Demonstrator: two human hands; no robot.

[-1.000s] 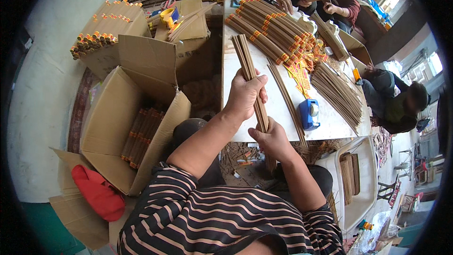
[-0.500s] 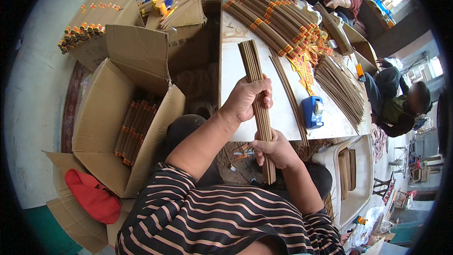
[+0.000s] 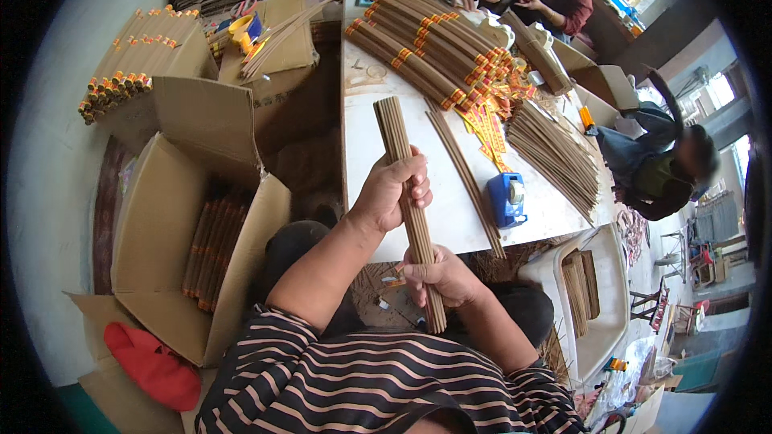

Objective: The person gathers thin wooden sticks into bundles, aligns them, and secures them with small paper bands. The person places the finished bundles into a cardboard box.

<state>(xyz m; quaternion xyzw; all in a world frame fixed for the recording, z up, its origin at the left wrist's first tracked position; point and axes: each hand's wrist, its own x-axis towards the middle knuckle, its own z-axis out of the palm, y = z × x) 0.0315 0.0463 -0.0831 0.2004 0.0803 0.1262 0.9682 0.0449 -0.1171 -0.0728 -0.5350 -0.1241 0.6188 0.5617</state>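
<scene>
A bundle of brown incense sticks is held slanting in front of me, over the table's near edge. My left hand wraps round its middle, with the thumb across the sticks. Lower down, my right hand closes round the same bundle near its bottom end. No label band shows on the visible part of this bundle. A few loose sticks lie on the white table just right of it. Beyond them are a blue tape dispenser and yellow-red paper labels.
Banded bundles are piled at the far side, with unbanded sticks to their right. An open cardboard box with dark bundles stands left. A white tub stands right. Co-workers sit at the far side and right.
The whole view has shifted, so the table sits further left and lower. Both hands keep their hold on the bundle. The co-worker at right has raised an arm.
</scene>
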